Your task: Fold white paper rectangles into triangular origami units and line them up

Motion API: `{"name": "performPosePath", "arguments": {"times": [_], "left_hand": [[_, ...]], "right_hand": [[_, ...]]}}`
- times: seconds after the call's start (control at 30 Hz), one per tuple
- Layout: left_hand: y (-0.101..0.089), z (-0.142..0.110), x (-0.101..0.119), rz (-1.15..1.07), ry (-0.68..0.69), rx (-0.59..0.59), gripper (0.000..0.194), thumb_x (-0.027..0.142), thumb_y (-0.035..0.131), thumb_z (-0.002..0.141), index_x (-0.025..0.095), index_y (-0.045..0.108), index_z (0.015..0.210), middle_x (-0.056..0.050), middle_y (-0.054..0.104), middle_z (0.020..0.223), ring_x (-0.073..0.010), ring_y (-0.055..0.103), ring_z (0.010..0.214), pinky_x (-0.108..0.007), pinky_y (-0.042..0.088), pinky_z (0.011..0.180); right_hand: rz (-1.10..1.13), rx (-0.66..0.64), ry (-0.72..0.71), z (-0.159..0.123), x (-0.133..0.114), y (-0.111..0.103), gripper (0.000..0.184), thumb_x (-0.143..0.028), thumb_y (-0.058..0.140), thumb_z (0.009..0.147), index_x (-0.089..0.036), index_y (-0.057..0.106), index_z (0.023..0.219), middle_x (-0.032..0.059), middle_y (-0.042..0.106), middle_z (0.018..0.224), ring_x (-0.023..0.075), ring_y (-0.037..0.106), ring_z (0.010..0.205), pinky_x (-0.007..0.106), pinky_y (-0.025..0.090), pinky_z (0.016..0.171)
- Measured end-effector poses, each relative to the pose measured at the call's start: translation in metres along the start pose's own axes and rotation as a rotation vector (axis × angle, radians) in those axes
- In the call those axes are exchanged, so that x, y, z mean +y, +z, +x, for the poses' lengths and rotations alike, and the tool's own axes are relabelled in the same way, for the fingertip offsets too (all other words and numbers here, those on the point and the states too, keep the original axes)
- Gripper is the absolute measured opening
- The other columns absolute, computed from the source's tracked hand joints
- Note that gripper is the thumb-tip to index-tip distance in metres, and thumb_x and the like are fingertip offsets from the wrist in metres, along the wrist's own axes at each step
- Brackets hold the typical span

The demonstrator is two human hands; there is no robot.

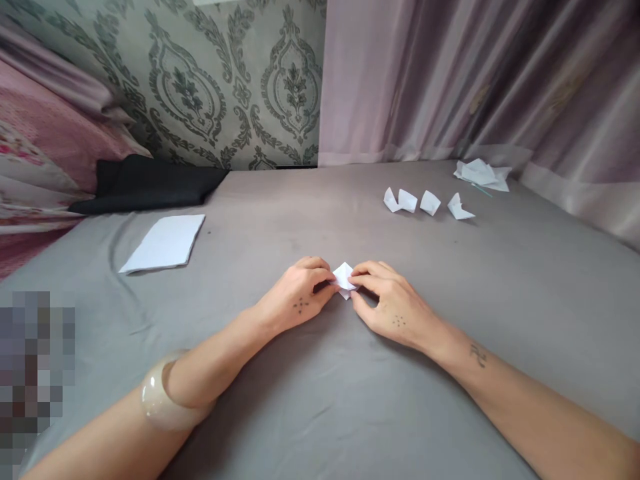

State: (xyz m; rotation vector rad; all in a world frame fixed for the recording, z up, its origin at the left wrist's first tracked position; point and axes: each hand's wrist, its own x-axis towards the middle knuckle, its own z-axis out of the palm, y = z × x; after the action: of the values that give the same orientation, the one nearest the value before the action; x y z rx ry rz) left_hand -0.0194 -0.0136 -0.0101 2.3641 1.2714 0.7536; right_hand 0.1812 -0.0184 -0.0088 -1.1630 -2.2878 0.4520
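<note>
A small piece of folded white paper (345, 275) lies between my two hands, low over the grey sheet. Its upper part shows as a diamond shape, with a lower corner poking out beneath. My left hand (306, 291) pinches its left corner between thumb and fingers. On the opposite side, my right hand (390, 297) grips the right corner, thumb below and fingers on top. The fingertips cover both side corners of the paper.
Several folded paper pieces (430, 203) stand toward the back right. Behind them lies a heap of white paper (483, 175) beside a thin bluish stick (483, 191). A white paper stack (165, 243) and black cloth (155, 183) are at left. Curtains (425, 80) border the grey sheet (300, 213).
</note>
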Motion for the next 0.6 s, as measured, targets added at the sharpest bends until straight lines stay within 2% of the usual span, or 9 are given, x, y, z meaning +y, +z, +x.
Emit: {"name": "performPosePath", "arguments": {"times": [0.13, 0.23, 0.47, 0.6], "left_hand": [[0.0012, -0.0004, -0.0005, 0.017, -0.017, 0.029, 0.02, 0.02, 0.05, 0.091, 0.017, 0.069, 0.086, -0.005, 0.065, 0.091, -0.0155, 0.059, 0.085, -0.027, 0.048, 0.078], [0.0017, -0.0004, 0.0014, 0.027, -0.093, 0.036, 0.021, 0.019, 0.049, 0.091, 0.017, 0.068, 0.085, -0.006, 0.063, 0.091, -0.0153, 0.059, 0.084, -0.027, 0.048, 0.078], [0.001, 0.0052, 0.0057, -0.042, -0.339, 0.049, 0.015, 0.022, 0.055, 0.086, 0.017, 0.067, 0.079, -0.005, 0.061, 0.093, -0.0146, 0.057, 0.078, -0.03, 0.048, 0.075], [0.002, 0.0075, 0.0041, -0.075, -0.379, 0.046, 0.017, 0.024, 0.054, 0.086, 0.016, 0.065, 0.076, -0.005, 0.06, 0.092, -0.0155, 0.056, 0.078, -0.031, 0.048, 0.074]], "right_hand": [[0.012, 0.029, 0.022, 0.0021, 0.0029, 0.0004, 0.019, -0.018, 0.05, 0.089, -0.019, 0.069, 0.088, 0.0039, 0.064, 0.096, 0.0171, 0.056, 0.09, 0.03, 0.047, 0.081], [0.015, 0.023, 0.09, 0.0026, 0.0057, -0.0006, 0.022, -0.019, 0.048, 0.091, -0.019, 0.069, 0.086, 0.0035, 0.064, 0.096, 0.0164, 0.057, 0.09, 0.03, 0.046, 0.08], [0.096, 0.052, 0.279, 0.0057, 0.0061, -0.0017, 0.018, -0.022, 0.054, 0.088, -0.021, 0.07, 0.078, 0.0009, 0.063, 0.095, 0.0129, 0.059, 0.078, 0.028, 0.045, 0.076], [0.157, 0.051, 0.393, 0.0082, 0.0054, -0.003, 0.02, -0.026, 0.055, 0.086, -0.022, 0.07, 0.073, 0.0002, 0.062, 0.096, 0.0108, 0.057, 0.068, 0.028, 0.045, 0.07]]}}
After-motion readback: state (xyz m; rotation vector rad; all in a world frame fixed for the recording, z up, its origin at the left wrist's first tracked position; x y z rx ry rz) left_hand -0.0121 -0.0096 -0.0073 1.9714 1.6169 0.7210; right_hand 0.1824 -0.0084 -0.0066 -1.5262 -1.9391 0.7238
